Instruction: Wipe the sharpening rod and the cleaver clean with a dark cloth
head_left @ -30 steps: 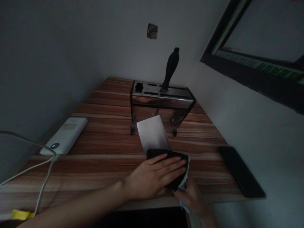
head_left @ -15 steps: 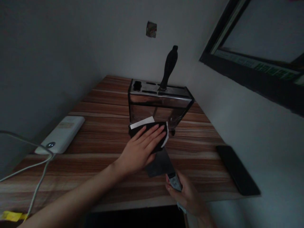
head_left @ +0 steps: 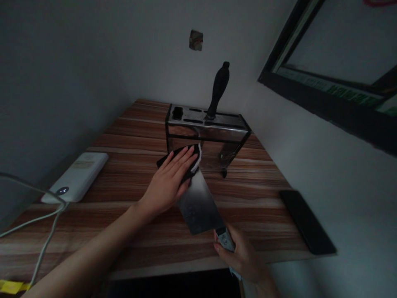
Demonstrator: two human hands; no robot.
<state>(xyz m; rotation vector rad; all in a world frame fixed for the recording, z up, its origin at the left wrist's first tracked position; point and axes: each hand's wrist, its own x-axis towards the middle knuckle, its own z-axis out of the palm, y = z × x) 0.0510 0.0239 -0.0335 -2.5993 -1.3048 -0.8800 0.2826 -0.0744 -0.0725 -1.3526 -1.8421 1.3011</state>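
Note:
My right hand (head_left: 240, 254) is wrapped around the grey handle of a cleaver (head_left: 200, 207), near the front edge of the table. Its broad metal blade slants away to the upper left above the wood. My left hand (head_left: 169, 182) presses a folded black cloth (head_left: 190, 174) with a white edge onto the far end of the blade, fingers stretched over it. The cloth and fingers hide the blade's far end. Just behind them stands a knife block (head_left: 207, 132) with metal and clear sides, and a black-handled tool (head_left: 219, 89) sticks up from its top.
On the left lies a white power bank (head_left: 77, 176) with white cables (head_left: 48, 244). A black phone (head_left: 307, 221) rests by the right table edge. Walls stand behind and beside the wooden table (head_left: 133, 136). Something yellow (head_left: 12, 286) is at the lower left.
My left hand has slid the cloth left and slightly away along the blade, so more of the metal shows. My right hand keeps its hold on the handle, almost in place.

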